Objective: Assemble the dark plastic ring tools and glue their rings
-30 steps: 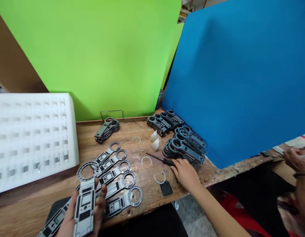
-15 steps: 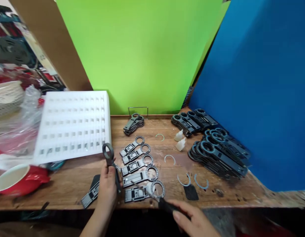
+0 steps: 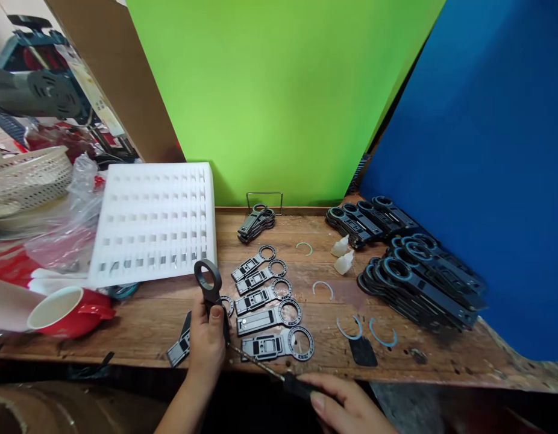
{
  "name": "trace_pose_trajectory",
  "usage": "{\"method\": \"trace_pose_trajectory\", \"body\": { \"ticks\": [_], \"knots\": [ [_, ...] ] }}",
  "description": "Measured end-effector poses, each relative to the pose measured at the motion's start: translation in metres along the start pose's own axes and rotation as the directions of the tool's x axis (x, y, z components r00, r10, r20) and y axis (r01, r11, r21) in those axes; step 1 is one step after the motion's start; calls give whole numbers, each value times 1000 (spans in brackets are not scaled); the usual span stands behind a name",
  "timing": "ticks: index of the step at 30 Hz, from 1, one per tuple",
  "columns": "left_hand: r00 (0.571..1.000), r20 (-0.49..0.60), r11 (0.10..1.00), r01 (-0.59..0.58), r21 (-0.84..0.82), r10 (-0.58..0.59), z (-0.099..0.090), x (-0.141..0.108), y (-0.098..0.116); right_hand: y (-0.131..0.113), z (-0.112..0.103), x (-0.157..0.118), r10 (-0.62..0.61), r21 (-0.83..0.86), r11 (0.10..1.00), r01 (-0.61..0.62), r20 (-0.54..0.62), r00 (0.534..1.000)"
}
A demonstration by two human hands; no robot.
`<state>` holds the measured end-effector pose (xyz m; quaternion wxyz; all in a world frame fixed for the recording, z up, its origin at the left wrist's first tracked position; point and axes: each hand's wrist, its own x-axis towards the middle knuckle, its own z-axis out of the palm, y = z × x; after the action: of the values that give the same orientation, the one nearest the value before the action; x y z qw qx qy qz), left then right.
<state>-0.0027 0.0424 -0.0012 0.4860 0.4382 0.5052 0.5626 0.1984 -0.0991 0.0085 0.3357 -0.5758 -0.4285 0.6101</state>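
Observation:
Upright in my left hand is a dark part with a ring at its top; my fingers are closed round its body. My right hand grips the black handle of a screwdriver, whose thin shaft points left, its tip at the lower end of the held part. Several grey ringed parts lie in a column just right of my left hand. Another grey part lies partly hidden behind my left wrist.
Stacks of dark ringed parts lie at the right, a smaller pile at the back. Pale arcs and two whitish lumps lie between. A white slotted foam block and a red mug stand left.
The screwdriver's tip has moved left and down to the lower end of the held part. The whole view has shifted, so the table things appear farther right.

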Motion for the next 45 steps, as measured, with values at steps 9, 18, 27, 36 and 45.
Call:
{"method": "trace_pose_trajectory", "body": {
  "ticks": [9,18,27,36,45],
  "knots": [
    [996,-22,996,-84,31,85,-3,-8,3,1,6,-1,71,301,947,-112,144,987],
    [988,-49,986,-141,88,146,-2,-15,-2,-16,11,4,-245,-309,918,251,59,968],
    [981,-55,969,-175,175,188,-9,-2,-10,-21,16,10,-367,-484,793,371,106,924],
    [990,110,812,-134,569,86,-8,21,-6,-30,6,13,4,-53,999,7,206,979],
    [986,115,796,-164,582,119,0,32,-10,-17,-32,-5,42,-80,996,-38,43,998]
  ]
}}
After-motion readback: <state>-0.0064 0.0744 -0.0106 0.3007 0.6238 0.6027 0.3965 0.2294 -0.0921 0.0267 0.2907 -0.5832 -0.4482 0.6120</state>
